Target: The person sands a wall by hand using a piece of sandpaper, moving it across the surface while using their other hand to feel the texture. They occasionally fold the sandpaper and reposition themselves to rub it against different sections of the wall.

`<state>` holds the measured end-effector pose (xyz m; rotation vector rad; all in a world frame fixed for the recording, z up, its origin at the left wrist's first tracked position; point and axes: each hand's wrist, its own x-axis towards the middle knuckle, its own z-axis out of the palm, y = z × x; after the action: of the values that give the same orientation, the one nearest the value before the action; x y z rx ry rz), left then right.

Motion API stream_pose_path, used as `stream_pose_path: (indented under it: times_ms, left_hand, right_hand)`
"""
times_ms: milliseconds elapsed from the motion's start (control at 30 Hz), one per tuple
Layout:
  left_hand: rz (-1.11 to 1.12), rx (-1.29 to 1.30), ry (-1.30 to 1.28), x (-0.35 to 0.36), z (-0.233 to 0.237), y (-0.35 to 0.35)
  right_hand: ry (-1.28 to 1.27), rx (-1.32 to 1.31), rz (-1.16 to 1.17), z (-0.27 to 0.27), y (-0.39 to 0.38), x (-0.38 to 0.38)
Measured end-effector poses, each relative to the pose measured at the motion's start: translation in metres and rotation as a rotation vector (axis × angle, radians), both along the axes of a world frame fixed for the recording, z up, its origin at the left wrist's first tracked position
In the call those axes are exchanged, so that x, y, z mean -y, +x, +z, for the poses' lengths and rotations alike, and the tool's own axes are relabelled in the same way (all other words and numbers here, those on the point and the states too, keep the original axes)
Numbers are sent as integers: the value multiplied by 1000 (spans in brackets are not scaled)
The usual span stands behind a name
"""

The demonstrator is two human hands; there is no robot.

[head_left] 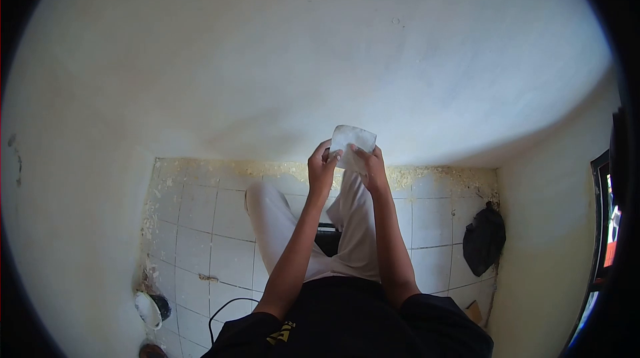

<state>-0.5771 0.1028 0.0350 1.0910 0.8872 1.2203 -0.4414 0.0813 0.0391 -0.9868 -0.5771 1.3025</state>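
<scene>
A small pale grey sheet (353, 137), roughly square and paper-like, is held up in front of the wall at the middle of the view. My left hand (321, 163) grips its left edge, thumb on the near face. On the other side my right hand (372, 166) pinches the sheet in the same way, thumb pressed on the face. The fingers behind the sheet are mostly hidden. Below the hands are my legs in light trousers (270, 218), bent on either side of a dark seat (327, 241).
A large pale wall (300, 58) rises ahead, with flakes along its foot on the white tiled floor (230, 258). A black bag (485, 239) lies at the right wall. To the left are a white container (148, 311) and a dark cable (217, 315). A window (605, 225) is far right.
</scene>
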Motion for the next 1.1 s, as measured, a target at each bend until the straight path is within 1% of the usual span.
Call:
stream_pose_path:
  times_ms: [67,100,133,200,233,267,333,367,400,467,500,533,600,633,667,700,733,767,800,867,900,933,1000,1067,1100]
  left_hand:
    - [14,-126,-8,-1,-10,3]
    - [-20,-196,-34,-4,-14,3]
    - [-19,-204,-27,-2,-17,3]
    - [71,-40,-29,-1,-17,3]
    - [29,-85,19,-4,-13,-3]
    - [36,-87,30,-11,-8,-3]
    - [31,-298,227,-32,6,-1]
    - [8,-407,338,-45,15,0]
    - [9,-406,357,-57,28,4]
    - [-1,-713,723,-80,52,15]
    - [-18,-878,817,-91,66,21]
    - [-14,-868,822,-101,80,29]
    - [29,-1186,1150,-122,110,48]
    - [26,-1179,1153,-132,123,58]
    - [10,-1269,1283,-143,136,69]
    - [-6,-1357,1420,-156,143,78]
    - [-11,-1349,1437,-169,145,86]
    - [8,-1383,1507,-181,146,93]
    - [30,-1414,1574,-191,144,100]
    - [-13,-1352,1594,-213,138,100]
    - [-52,-1309,1608,-222,138,96]
    - [-49,-1309,1612,-226,145,92]
    - [219,-1359,1722,-236,165,82]
    - [278,-1364,1642,-241,203,71]
    - [315,-1374,1582,-239,224,64]
  right_hand:
    - [1,-53,-11,-9,4,-3]
    - [3,-51,-11,-13,6,-4]
    - [5,-51,-11,-17,5,-5]
    - [-14,-19,-38,-20,5,-17]
    - [-33,23,-67,-18,5,-23]
    - [-22,20,-61,-17,8,-32]
    - [112,-59,-253,-13,17,-56]
    - [163,-5,-294,-10,25,-65]
    - [181,-7,-297,-1,30,-73]
    - [183,53,-500,15,42,-84]
    - [229,93,-531,22,48,-86]
    - [236,102,-533,25,53,-88]
    - [193,160,-677,32,61,-89]
    - [194,182,-732,44,59,-84]
    - [195,182,-741,46,63,-83]
    - [228,245,-750,46,66,-84]
    - [260,310,-760,46,70,-84]
    - [283,389,-784,47,72,-85]
    - [285,393,-797,41,77,-88]
    - [271,795,-784,28,88,-96]
    - [287,934,-782,39,86,-96]
    - [290,933,-785,48,84,-98]
    - [438,1222,-825,69,85,-108]
    - [567,1348,-924,107,96,-130]
    - [661,1380,-979,136,103,-141]
